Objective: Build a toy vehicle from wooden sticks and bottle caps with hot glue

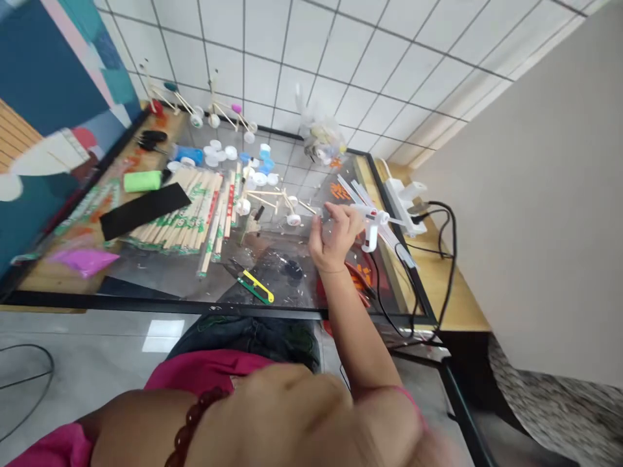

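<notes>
My right hand (pixel 337 237) is over the right part of the dark glossy table (pixel 302 285), thumb and index finger apart, with nothing visible between them. Just right of its fingers is a white glue gun (pixel 370 227) with a black cord. Left of the hand stands a small frame of wooden sticks (pixel 265 192) with white cap wheels (pixel 293 220). My left hand (pixel 277 415), with a red bead bracelet at the wrist, is raised close to the camera at the bottom. It is blurred, and its fingers cannot be made out.
Wrapped chopsticks (pixel 182 207), a black strip (pixel 145 211) and a green roll (pixel 142 181) lie left. Yellow-green snips (pixel 256 285) are near the front edge. Bottle caps (pixel 214 154) and finished stick frames (pixel 224 113) are at the back. A power strip (pixel 402 204) with cords stands right.
</notes>
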A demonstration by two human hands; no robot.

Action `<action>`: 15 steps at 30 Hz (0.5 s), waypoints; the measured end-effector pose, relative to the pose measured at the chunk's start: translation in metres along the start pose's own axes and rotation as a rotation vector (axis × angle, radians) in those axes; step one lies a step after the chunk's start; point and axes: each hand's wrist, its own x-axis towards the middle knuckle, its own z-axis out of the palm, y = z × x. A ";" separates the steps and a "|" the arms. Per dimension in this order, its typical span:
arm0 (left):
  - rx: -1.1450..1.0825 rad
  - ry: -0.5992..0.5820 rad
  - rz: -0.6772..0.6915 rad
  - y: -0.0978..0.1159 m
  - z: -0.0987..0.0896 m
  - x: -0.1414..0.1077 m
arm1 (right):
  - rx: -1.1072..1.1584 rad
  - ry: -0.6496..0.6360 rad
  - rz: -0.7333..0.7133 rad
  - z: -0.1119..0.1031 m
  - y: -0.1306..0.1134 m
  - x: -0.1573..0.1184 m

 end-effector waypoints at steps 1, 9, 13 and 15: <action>0.053 -0.003 0.034 0.027 0.004 0.024 | 0.008 0.005 -0.023 -0.001 -0.002 0.000; 0.080 0.110 0.323 0.157 -0.006 0.131 | 0.108 -0.023 -0.221 -0.007 -0.029 0.007; -0.532 -0.112 -0.334 0.123 0.003 0.138 | 0.199 -0.088 -0.299 -0.008 -0.044 0.004; -0.709 -0.105 -0.435 0.111 0.012 0.141 | 0.243 -0.123 -0.346 -0.008 -0.048 0.000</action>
